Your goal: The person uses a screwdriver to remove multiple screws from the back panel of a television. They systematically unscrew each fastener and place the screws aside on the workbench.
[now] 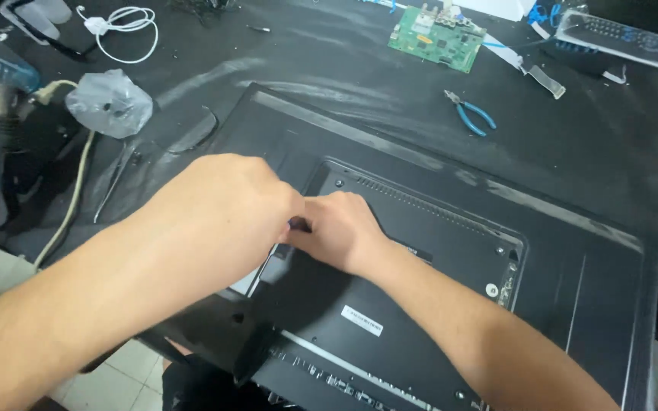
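Black monitor back panel (420, 304) lies face-down across the dark bench, long axis running lower left to upper right — left hand (226, 205) and right hand (340, 228), both curled and touching, pinch a small dark object (298, 224) (identity indiscernible) at its raised section's near-left corner.

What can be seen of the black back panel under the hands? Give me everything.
The black back panel of a flat screen lies face-down on the dark table, skewed to it. It looks like matt plastic with a raised centre section, vent slots, screws, a white label and ports along the near edge. The left hand and right hand meet on its raised section's corner.
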